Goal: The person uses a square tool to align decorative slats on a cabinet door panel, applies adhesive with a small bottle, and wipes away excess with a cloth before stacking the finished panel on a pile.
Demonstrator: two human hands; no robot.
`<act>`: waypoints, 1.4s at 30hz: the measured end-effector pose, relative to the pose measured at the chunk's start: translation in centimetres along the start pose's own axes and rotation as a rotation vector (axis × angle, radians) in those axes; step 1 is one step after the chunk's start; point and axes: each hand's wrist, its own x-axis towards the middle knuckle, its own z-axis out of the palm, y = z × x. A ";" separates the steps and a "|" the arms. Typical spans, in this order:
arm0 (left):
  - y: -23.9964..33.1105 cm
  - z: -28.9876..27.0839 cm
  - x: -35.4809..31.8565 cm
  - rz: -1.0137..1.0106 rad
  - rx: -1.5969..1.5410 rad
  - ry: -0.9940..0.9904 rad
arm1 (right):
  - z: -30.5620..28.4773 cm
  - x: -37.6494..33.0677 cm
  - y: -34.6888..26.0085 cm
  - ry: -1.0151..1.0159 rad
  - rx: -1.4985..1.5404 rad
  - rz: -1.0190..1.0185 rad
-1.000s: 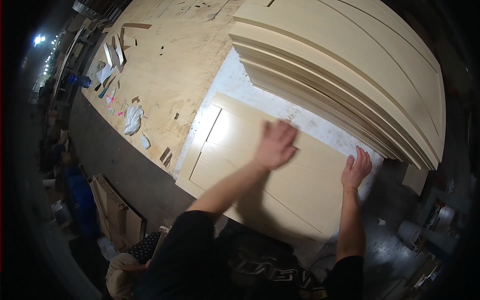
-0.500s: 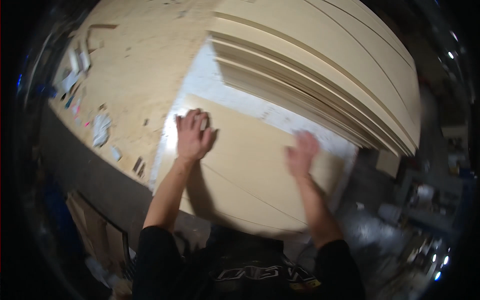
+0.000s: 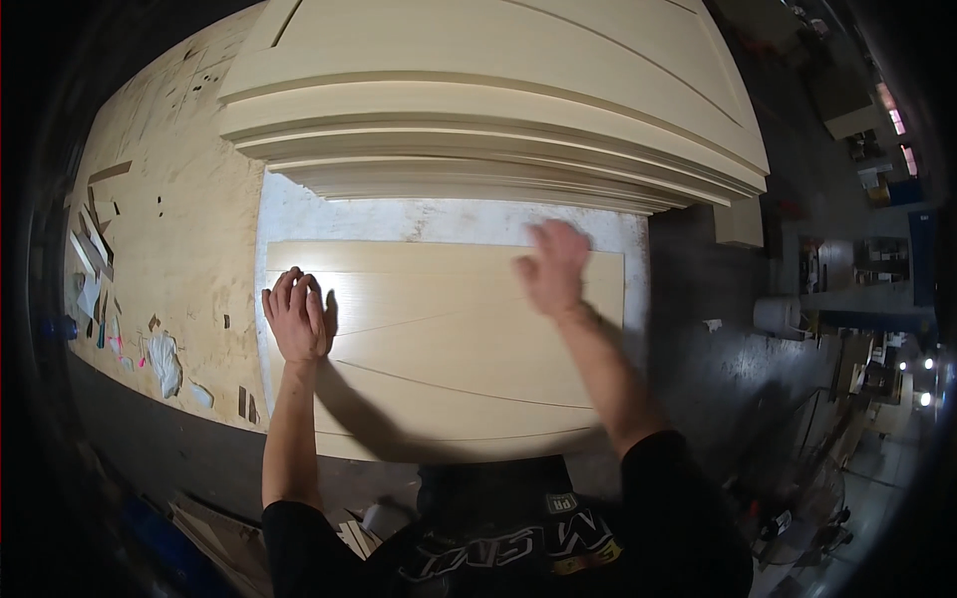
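A flat, pale wood panel [image 3: 439,339] with thin dark lines across its face lies in front of me. At its left end my left hand [image 3: 301,317] rests on the surface with the fingers apart and slightly bent, gripping nothing. My right hand [image 3: 554,267] is over the far right part of the panel, blurred by motion. Its thumb stands off from the fingers and no object shows in it; whether it touches the panel I cannot tell. Beyond the panel rises a stack of pale panels [image 3: 498,110] with grooved faces and layered edges.
A whitish board [image 3: 399,221] lies under the panel. Leftward, a worn wooden worktop [image 3: 189,239] carries scraps, a crumpled white plastic piece [image 3: 165,363] and several thin strips. A grey bucket [image 3: 778,316] stands on the floor at right.
The view has turned, so the panel and stack now lie more level and further left. My left hand stays at the panel's left end; my right stays over its far right part.
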 end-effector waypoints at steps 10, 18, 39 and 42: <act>6.0 1.3 -1.1 -0.097 -0.151 -0.039 | -1.0 -1.4 5.9 0.025 -0.073 0.074; 10.8 0.8 -0.5 -0.172 -0.064 -0.250 | -1.3 -1.2 5.5 -0.054 -0.070 0.084; 10.4 1.2 -0.9 -0.151 -0.089 -0.140 | 5.1 1.8 -18.8 -0.094 0.284 -0.345; 10.0 1.5 -1.2 -0.170 -0.064 -0.168 | 3.6 1.4 -14.6 -0.188 0.241 -0.274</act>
